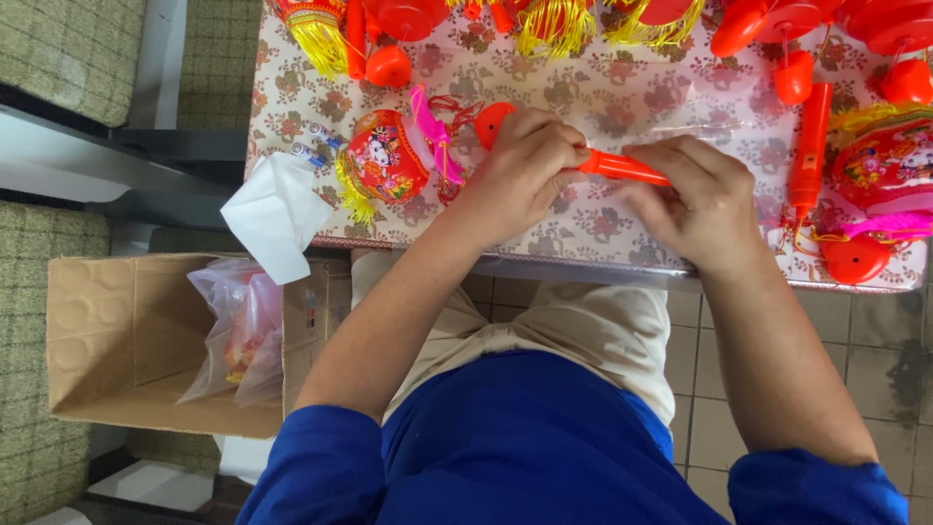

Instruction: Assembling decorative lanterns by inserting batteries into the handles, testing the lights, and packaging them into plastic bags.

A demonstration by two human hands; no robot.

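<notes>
My left hand and my right hand both grip one orange plastic stick, held level just above the table's near edge. The left hand closes over its left end, the right hand over its right end. Just left of my left hand lies a red toy lantern with a yellow tassel and a pink handle. A round red cap shows behind my left knuckles.
The flower-patterned table carries more red lanterns, orange sticks and red caps. Two small batteries and a white tissue lie at its left corner. A cardboard box with plastic bags stands on the floor at left.
</notes>
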